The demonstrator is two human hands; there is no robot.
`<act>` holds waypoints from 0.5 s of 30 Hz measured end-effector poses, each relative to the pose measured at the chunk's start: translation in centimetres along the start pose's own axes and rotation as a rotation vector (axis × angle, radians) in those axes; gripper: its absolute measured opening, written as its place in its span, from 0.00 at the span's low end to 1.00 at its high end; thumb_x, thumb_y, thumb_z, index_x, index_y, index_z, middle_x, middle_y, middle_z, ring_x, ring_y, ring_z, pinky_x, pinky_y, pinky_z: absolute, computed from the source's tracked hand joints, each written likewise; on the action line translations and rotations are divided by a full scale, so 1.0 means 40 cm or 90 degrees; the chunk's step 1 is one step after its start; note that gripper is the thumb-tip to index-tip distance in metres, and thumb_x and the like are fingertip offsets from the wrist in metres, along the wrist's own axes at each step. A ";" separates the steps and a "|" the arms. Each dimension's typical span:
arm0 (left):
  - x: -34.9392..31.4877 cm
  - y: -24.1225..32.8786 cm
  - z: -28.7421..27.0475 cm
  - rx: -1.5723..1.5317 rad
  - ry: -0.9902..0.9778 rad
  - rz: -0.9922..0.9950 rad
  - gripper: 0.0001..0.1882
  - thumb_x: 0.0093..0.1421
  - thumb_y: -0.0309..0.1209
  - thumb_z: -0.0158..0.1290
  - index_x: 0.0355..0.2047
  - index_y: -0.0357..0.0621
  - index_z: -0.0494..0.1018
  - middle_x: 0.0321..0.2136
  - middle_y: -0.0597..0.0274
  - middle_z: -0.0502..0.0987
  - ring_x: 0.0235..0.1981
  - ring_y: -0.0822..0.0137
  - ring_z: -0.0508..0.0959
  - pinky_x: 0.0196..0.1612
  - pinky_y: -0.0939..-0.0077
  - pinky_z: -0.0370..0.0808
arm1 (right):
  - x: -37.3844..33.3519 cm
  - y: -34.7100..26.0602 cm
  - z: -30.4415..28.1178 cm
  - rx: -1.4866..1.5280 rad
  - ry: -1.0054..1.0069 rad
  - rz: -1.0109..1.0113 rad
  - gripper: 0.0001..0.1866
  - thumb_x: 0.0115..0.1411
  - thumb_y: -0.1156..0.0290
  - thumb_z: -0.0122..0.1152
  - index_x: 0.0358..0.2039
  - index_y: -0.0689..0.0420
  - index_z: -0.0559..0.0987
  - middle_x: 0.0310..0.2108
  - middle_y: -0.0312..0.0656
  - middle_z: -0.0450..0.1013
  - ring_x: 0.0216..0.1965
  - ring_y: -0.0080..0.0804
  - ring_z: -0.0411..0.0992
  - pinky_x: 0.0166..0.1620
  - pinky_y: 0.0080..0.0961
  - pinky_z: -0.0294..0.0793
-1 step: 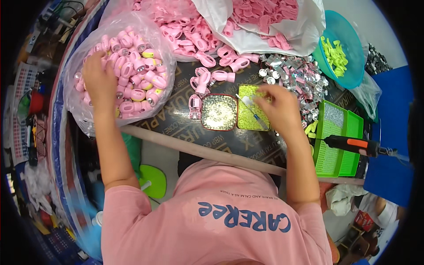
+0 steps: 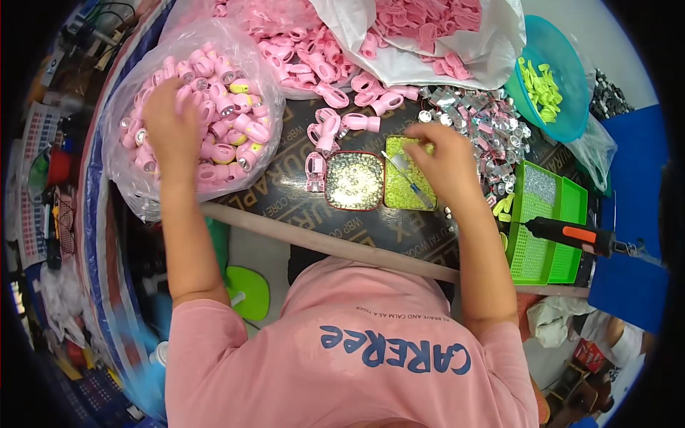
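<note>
My left hand (image 2: 173, 125) is over a clear plastic bag (image 2: 121, 182) full of pink torch-like pieces (image 2: 225, 107), some with yellow parts. Its fingers and thumb are apart, and no held piece shows. To the right, my right hand (image 2: 446, 157) hovers at the upper edge of a tin of small yellow-green pieces (image 2: 397, 196), fingers curled toward the thumb; anything between them is hidden. A slim tool with a blue part (image 2: 421, 194) lies across that tin. Beside it stands a red-rimmed tin of small shiny pieces (image 2: 354, 182). Loose pink housings (image 2: 327, 132) lie behind.
Small electronic assemblies with silvery reflectors (image 2: 492, 121) are heaped beyond my right hand. Farther right are a teal bowl (image 2: 574, 107), green trays (image 2: 517, 267) and a black-and-orange tool (image 2: 571, 232). A white sack (image 2: 492, 68) of pink parts stands at the back.
My left hand has shifted slightly right over the bag. My right hand has moved slightly up and left, its fingers drawing closer together.
</note>
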State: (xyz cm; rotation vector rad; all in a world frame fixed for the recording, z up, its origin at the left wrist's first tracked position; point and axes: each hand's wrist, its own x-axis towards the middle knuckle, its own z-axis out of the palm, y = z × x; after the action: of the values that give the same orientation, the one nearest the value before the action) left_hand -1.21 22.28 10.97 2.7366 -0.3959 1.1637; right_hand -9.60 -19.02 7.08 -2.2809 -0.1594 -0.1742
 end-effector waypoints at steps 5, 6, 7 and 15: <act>-0.048 0.342 0.028 -0.371 -0.327 -0.122 0.26 0.57 0.31 0.64 0.56 0.41 0.74 0.47 0.51 0.82 0.45 0.58 0.81 0.49 0.66 0.78 | 0.142 0.029 0.131 -0.089 -0.085 -0.116 0.11 0.54 0.73 0.71 0.39 0.61 0.85 0.36 0.51 0.80 0.38 0.50 0.79 0.43 0.40 0.77; -0.074 0.360 0.049 -0.386 -0.345 -0.108 0.29 0.56 0.32 0.66 0.57 0.39 0.72 0.48 0.50 0.81 0.45 0.56 0.82 0.48 0.63 0.78 | 0.153 0.005 0.144 -0.101 -0.102 -0.095 0.11 0.54 0.73 0.70 0.39 0.60 0.85 0.36 0.52 0.80 0.39 0.51 0.79 0.43 0.41 0.77; -0.089 0.387 0.065 -0.369 -0.346 -0.106 0.31 0.55 0.32 0.67 0.57 0.37 0.71 0.47 0.47 0.81 0.46 0.50 0.81 0.47 0.59 0.78 | 0.161 0.004 0.155 -0.130 -0.085 -0.151 0.12 0.52 0.74 0.70 0.38 0.61 0.85 0.36 0.52 0.80 0.40 0.51 0.79 0.44 0.42 0.78; -0.118 0.413 0.127 -0.532 -0.330 -0.281 0.27 0.59 0.23 0.60 0.59 0.36 0.67 0.42 0.51 0.82 0.41 0.58 0.83 0.43 0.68 0.79 | 0.151 0.008 0.153 -0.127 -0.067 -0.117 0.14 0.53 0.76 0.68 0.42 0.59 0.85 0.37 0.52 0.80 0.40 0.48 0.80 0.46 0.39 0.79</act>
State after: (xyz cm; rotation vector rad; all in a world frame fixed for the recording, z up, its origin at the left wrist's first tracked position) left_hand -5.73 6.19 4.51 2.1458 -0.2279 0.0988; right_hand -3.16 -14.26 3.91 -2.4741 -0.4246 -0.1729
